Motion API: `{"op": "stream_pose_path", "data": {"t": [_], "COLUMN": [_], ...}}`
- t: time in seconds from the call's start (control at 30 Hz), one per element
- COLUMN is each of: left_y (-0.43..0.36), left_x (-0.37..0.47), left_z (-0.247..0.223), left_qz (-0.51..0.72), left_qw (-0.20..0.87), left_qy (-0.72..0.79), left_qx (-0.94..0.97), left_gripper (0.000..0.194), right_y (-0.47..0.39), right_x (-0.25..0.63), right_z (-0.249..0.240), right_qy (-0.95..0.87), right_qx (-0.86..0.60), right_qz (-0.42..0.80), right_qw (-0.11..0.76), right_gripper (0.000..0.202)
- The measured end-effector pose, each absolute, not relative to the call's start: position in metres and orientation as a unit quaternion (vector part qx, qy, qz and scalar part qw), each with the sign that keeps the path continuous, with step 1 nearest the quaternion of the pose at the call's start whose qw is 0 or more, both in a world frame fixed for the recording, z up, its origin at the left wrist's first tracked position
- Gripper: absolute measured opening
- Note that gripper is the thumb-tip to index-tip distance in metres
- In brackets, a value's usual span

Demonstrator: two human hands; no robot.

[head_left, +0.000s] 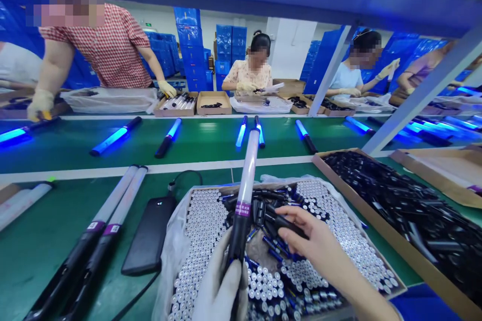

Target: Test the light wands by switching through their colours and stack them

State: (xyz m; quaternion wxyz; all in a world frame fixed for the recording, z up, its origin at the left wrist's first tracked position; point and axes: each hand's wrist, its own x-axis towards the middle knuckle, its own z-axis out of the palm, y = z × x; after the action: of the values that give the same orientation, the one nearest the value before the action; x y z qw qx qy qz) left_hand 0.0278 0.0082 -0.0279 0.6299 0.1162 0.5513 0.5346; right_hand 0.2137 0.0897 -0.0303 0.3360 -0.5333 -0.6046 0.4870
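Observation:
My left hand (pixel 222 276), in a white glove, is wrapped round the black handle of a light stick (pixel 247 180). The stick stands nearly upright, its clear tube unlit and a purple band below the tube. My bare right hand (pixel 311 238) pinches a black plastic piece (pixel 289 224) between thumb and fingers, just right of the handle; its full shape is partly hidden. Beneath both hands lies a plastic-lined box (pixel 391 281) of batteries (pixel 205 220), many standing on end in tight rows and several lying loose in the middle.
Left of the box are a black power bank (pixel 148 235) with a cable and two unlit light sticks (pixel 109 229). A carton of black parts (pixel 399 205) stands right. Blue-lit sticks (pixel 116 138) lie on the green conveyor (pixel 211 135); several co-workers (pixel 254 67) work beyond it.

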Motion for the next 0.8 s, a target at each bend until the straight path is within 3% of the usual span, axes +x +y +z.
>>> {"op": "stream_pose_path", "data": {"t": [0.13, 0.23, 0.37, 0.6, 0.8], "left_y": [0.009, 0.01, 0.009, 0.009, 0.009], "left_x": [0.021, 0.019, 0.019, 0.02, 0.024], "left_z": [-0.036, -0.039, -0.039, -0.035, -0.029], "left_qz": [0.562, 0.578, 0.57, 0.569, 0.56], "left_qw": [0.588, 0.551, 0.552, 0.56, 0.611], "left_qy": [0.551, 0.556, 0.563, 0.56, 0.544], "left_qx": [0.185, 0.231, 0.23, 0.221, 0.132], "left_gripper": [0.047, 0.04, 0.038, 0.039, 0.046], "right_y": [0.078, 0.076, 0.077, 0.074, 0.081], "right_x": [0.202, 0.204, 0.207, 0.2, 0.217], "right_z": [-0.028, -0.027, -0.029, -0.026, -0.034], "right_qy": [-0.635, -0.659, -0.622, -0.597, -0.68], "right_qx": [-0.521, -0.49, -0.513, -0.568, -0.553], "right_qz": [0.468, 0.47, 0.485, 0.453, 0.35], "right_qw": [0.327, 0.324, 0.338, 0.34, 0.33], "right_gripper": [0.014, 0.019, 0.027, 0.017, 0.028]}}
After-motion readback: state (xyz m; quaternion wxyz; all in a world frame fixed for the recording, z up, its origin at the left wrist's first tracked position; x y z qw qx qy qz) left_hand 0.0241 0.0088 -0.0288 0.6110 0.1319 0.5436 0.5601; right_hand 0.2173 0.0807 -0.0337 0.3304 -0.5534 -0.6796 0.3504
